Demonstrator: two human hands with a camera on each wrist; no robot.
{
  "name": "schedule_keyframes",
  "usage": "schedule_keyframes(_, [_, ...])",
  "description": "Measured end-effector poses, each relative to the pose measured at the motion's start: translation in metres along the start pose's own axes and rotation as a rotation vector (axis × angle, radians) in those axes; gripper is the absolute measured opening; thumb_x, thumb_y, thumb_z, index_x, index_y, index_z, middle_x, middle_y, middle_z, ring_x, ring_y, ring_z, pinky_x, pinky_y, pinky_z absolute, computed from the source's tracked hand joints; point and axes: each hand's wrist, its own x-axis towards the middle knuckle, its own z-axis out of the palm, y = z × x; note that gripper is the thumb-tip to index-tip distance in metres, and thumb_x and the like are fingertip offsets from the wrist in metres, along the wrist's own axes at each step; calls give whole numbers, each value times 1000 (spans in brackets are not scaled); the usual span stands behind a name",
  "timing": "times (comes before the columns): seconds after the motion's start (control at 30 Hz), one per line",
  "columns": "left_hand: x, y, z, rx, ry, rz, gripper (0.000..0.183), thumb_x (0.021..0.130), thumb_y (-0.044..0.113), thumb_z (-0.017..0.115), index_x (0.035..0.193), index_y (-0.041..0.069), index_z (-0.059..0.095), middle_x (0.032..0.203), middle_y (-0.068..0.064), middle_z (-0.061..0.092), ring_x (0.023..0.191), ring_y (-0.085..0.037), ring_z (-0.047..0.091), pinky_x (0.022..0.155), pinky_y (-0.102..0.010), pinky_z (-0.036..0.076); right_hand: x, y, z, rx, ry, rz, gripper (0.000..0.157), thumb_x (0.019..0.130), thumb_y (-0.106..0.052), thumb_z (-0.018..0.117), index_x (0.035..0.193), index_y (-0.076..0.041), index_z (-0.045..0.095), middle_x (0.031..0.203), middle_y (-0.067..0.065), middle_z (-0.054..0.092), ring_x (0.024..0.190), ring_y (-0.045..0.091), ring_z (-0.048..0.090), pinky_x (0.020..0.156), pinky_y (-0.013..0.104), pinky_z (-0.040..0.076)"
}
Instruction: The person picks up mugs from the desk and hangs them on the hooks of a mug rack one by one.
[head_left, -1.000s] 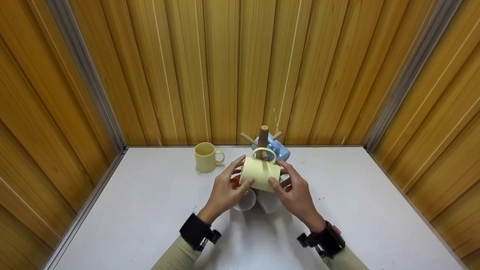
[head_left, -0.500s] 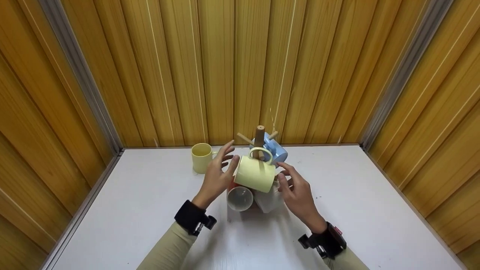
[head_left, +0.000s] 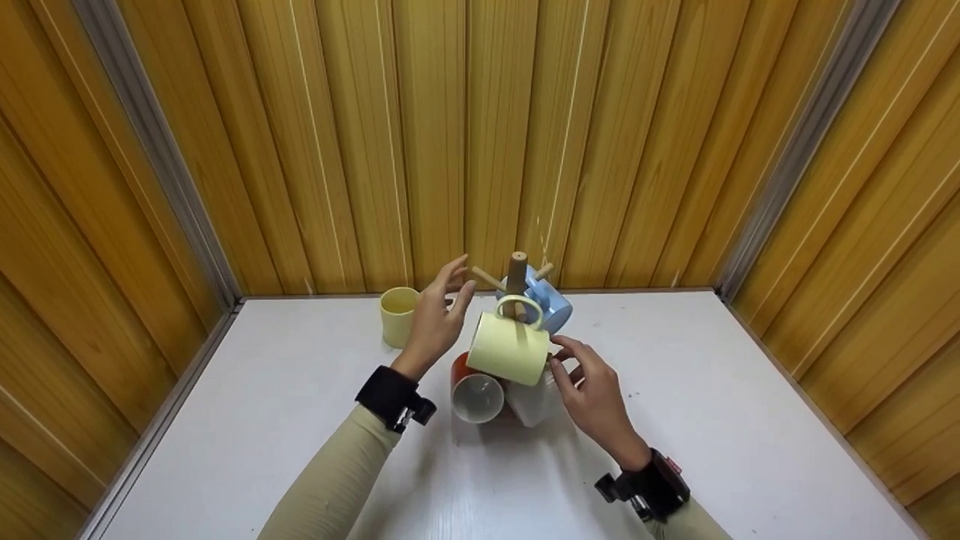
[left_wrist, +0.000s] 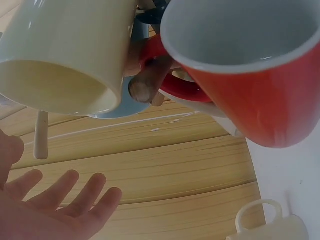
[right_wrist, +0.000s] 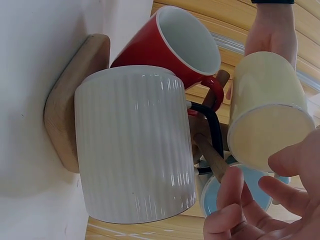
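Note:
A wooden mug tree carries a pale yellow mug on its side, handle upward. Below it hang a red mug with a white inside and a ribbed white mug with a black handle. A light blue mug hangs behind the post. My left hand is off to the left of the pale yellow mug, fingers spread and holding nothing. My right hand curls its fingers round the end of a peg, beside the pale yellow mug's right end.
A second yellow mug stands upright on the white table, partly behind my left hand. The tree's wooden base rests on the table. Wood-patterned panels close off the back and sides.
Both hands have let go of the pale yellow mug, which stays on the tree. My left hand has drawn back up and left; my right hand has shifted to the peg end.

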Motion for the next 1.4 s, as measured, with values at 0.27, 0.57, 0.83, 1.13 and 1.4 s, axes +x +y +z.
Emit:
schedule_keyframes(0.27, [13,0,8,41,63,90,26,100,14,68,123,1,69,104,-11,76,91,-28,75,84,-48,57,-2,-1,1,-16,-16,35,35,96,-6,71,131,-10,67,100,2,68,60,15,60,55,25,52])
schedule_keyframes(0.57, [15,-1,13,-2,91,76,21,99,12,69,115,-1,70,105,-10,76,91,-26,75,81,-47,59,4,2,4,-69,3,-14,29,93,-8,75,122,-9,71,99,5,68,62,6,58,58,25,53])
schedule_keyframes(0.83, [14,3,17,-32,117,43,18,99,10,69,114,1,71,105,-9,77,95,-22,75,80,-37,61,7,12,10,-143,29,-45,17,88,-5,80,104,-10,78,97,-1,71,67,7,60,59,24,52])
schedule_keyframes(1.13, [10,5,18,-58,154,22,19,98,8,70,115,0,71,106,-9,77,94,-22,75,79,-41,61,10,19,11,-166,41,-98,16,88,-6,80,102,-13,79,91,-4,75,69,6,60,59,25,49])
schedule_keyframes(1.4, [9,6,16,-95,182,22,19,97,7,71,114,-1,71,108,-14,77,96,-23,75,80,-40,62,11,16,12,-197,47,-108,16,87,-8,81,101,-15,80,89,-5,75,67,8,58,59,29,47])
